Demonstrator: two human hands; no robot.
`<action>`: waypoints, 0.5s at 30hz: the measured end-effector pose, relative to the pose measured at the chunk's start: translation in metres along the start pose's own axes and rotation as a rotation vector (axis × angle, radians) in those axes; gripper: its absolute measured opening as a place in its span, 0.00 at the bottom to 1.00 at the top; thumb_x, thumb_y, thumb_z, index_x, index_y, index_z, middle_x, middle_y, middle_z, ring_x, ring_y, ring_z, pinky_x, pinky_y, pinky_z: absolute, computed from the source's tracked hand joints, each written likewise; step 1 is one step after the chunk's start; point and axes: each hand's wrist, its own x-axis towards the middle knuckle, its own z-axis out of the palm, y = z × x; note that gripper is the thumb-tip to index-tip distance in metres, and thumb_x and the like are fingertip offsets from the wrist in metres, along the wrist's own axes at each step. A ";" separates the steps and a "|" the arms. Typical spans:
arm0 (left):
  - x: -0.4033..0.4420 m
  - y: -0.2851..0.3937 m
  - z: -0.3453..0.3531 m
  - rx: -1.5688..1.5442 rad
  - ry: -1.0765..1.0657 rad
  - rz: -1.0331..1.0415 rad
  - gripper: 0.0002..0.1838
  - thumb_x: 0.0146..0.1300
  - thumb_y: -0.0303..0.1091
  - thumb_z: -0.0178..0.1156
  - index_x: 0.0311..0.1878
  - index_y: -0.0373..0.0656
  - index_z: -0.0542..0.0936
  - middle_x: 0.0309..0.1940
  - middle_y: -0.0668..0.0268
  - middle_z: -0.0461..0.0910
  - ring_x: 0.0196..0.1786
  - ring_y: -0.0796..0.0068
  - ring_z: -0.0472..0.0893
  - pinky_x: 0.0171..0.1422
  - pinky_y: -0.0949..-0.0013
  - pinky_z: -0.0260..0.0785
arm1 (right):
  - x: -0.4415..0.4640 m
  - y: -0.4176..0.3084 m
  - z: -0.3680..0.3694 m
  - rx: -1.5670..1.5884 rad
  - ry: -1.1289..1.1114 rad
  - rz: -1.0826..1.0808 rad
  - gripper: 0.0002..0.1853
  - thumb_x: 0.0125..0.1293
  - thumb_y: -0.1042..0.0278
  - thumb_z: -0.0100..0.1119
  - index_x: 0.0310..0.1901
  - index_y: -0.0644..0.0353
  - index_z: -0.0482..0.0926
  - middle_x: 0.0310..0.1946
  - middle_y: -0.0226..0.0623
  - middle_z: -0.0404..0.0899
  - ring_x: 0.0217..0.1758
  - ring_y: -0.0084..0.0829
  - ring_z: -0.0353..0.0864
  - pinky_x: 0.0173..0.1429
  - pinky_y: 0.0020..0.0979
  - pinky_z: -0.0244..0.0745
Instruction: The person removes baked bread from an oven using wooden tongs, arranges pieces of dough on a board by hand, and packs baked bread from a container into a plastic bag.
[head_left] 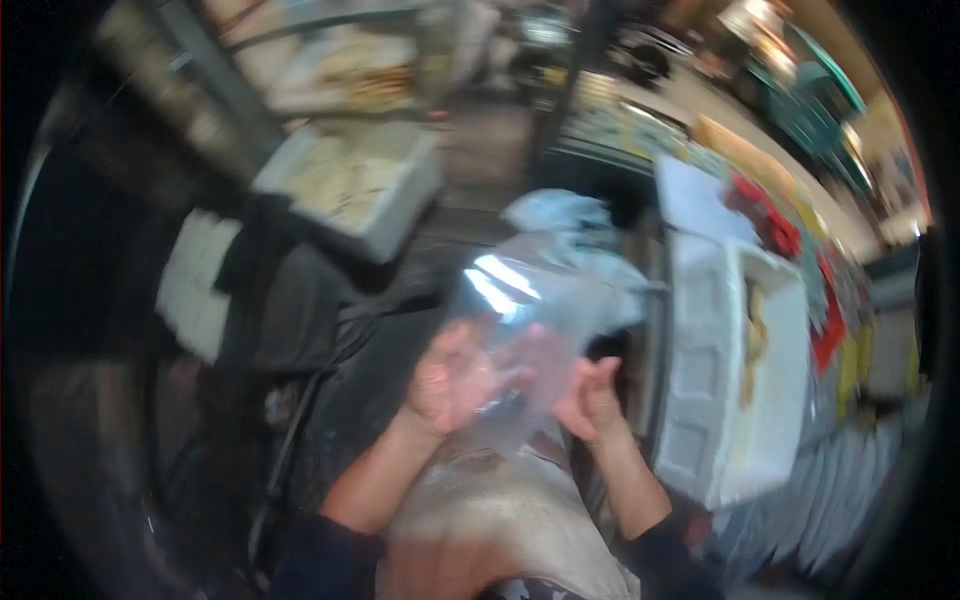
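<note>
A clear, shiny plastic bag (530,310) is held up in front of my body, between both hands. My left hand (445,380) grips its left side, and some fingers show blurred through the clear plastic. At the lower right edge, my right hand (592,400) holds the bag with its thumb and fingers curled. Motion blur hides the exact fingertips. Just beyond the bag lies a bunched pale-blue plastic bag (570,215).
To the right stands a white foam box (690,370) with some tan pieces inside. Another foam box (395,215) with pale contents sits at the upper left. Red plastic bags (765,215) lie at the right. A dark chair-like object (290,310) is on the left.
</note>
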 end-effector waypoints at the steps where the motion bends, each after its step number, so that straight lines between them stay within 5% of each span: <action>1: -0.022 0.011 -0.005 0.031 0.033 0.053 0.06 0.69 0.39 0.62 0.43 0.52 0.84 0.67 0.69 0.74 0.76 0.47 0.63 0.70 0.38 0.64 | 0.012 0.008 0.008 0.050 -0.019 -0.030 0.57 0.51 0.22 0.64 0.74 0.55 0.60 0.62 0.39 0.74 0.65 0.35 0.73 0.70 0.44 0.68; 2: -0.041 0.024 -0.013 0.068 0.057 0.137 0.04 0.69 0.36 0.61 0.44 0.52 0.83 0.68 0.65 0.73 0.73 0.51 0.68 0.69 0.42 0.66 | 0.025 0.016 0.015 0.101 -0.040 -0.060 0.55 0.52 0.23 0.64 0.74 0.53 0.61 0.59 0.38 0.75 0.62 0.35 0.75 0.67 0.43 0.71; 4: -0.087 0.043 -0.031 0.104 0.216 0.246 0.04 0.69 0.34 0.61 0.44 0.53 0.83 0.67 0.61 0.73 0.68 0.56 0.73 0.69 0.45 0.68 | 0.047 0.024 0.031 0.189 0.012 0.014 0.24 0.75 0.47 0.55 0.63 0.53 0.75 0.42 0.30 0.82 0.47 0.27 0.80 0.55 0.31 0.77; 5: -0.108 0.050 -0.031 0.099 0.218 0.301 0.04 0.69 0.34 0.61 0.44 0.53 0.83 0.67 0.61 0.73 0.68 0.56 0.73 0.69 0.45 0.68 | 0.060 0.027 0.038 0.026 -0.015 0.002 0.15 0.77 0.56 0.54 0.54 0.56 0.79 0.41 0.28 0.82 0.42 0.24 0.80 0.49 0.27 0.78; 6: -0.126 0.055 -0.032 0.223 0.227 0.353 0.07 0.69 0.35 0.61 0.47 0.50 0.83 0.64 0.61 0.75 0.66 0.57 0.74 0.68 0.45 0.69 | 0.072 0.038 0.069 -0.251 0.280 -0.170 0.12 0.76 0.59 0.57 0.50 0.59 0.80 0.42 0.28 0.83 0.38 0.21 0.80 0.43 0.26 0.79; 8: -0.157 0.067 -0.046 0.336 0.241 0.419 0.10 0.69 0.37 0.61 0.49 0.47 0.83 0.62 0.61 0.77 0.65 0.58 0.75 0.68 0.45 0.69 | 0.083 0.045 0.112 -0.509 0.227 -0.173 0.11 0.75 0.63 0.58 0.46 0.62 0.82 0.39 0.26 0.84 0.34 0.18 0.78 0.39 0.24 0.77; 10: -0.191 0.073 -0.083 0.928 0.567 0.263 0.19 0.69 0.40 0.62 0.58 0.42 0.79 0.63 0.57 0.76 0.65 0.59 0.75 0.69 0.53 0.67 | 0.095 0.056 0.120 -0.747 0.154 -0.170 0.10 0.75 0.65 0.59 0.45 0.62 0.83 0.36 0.25 0.83 0.33 0.17 0.77 0.39 0.23 0.76; 11: -0.202 0.070 -0.094 0.913 0.569 0.273 0.19 0.69 0.40 0.62 0.58 0.42 0.79 0.63 0.57 0.76 0.65 0.59 0.75 0.69 0.53 0.67 | 0.098 0.057 0.122 -0.971 0.093 -0.188 0.09 0.74 0.67 0.59 0.45 0.63 0.84 0.34 0.24 0.82 0.32 0.16 0.77 0.39 0.22 0.75; 13: -0.208 0.070 -0.091 1.333 1.165 0.684 0.27 0.68 0.44 0.63 0.65 0.40 0.73 0.61 0.55 0.77 0.64 0.57 0.76 0.71 0.59 0.63 | 0.099 0.064 0.134 -1.139 0.015 -0.116 0.08 0.73 0.69 0.60 0.44 0.63 0.84 0.33 0.24 0.82 0.33 0.15 0.77 0.39 0.23 0.74; 14: -0.210 0.071 -0.091 1.314 1.162 0.669 0.27 0.68 0.44 0.63 0.65 0.40 0.73 0.61 0.55 0.77 0.64 0.57 0.76 0.71 0.59 0.63 | 0.095 0.070 0.140 -1.287 -0.054 -0.034 0.07 0.72 0.71 0.61 0.44 0.64 0.85 0.32 0.23 0.81 0.34 0.15 0.77 0.39 0.23 0.74; 15: -0.207 0.081 -0.056 1.721 1.001 0.807 0.29 0.68 0.45 0.63 0.67 0.41 0.70 0.61 0.56 0.77 0.64 0.57 0.76 0.72 0.57 0.62 | 0.088 0.077 0.157 -1.317 -0.107 0.002 0.06 0.69 0.74 0.63 0.45 0.64 0.85 0.31 0.25 0.81 0.35 0.17 0.78 0.39 0.24 0.75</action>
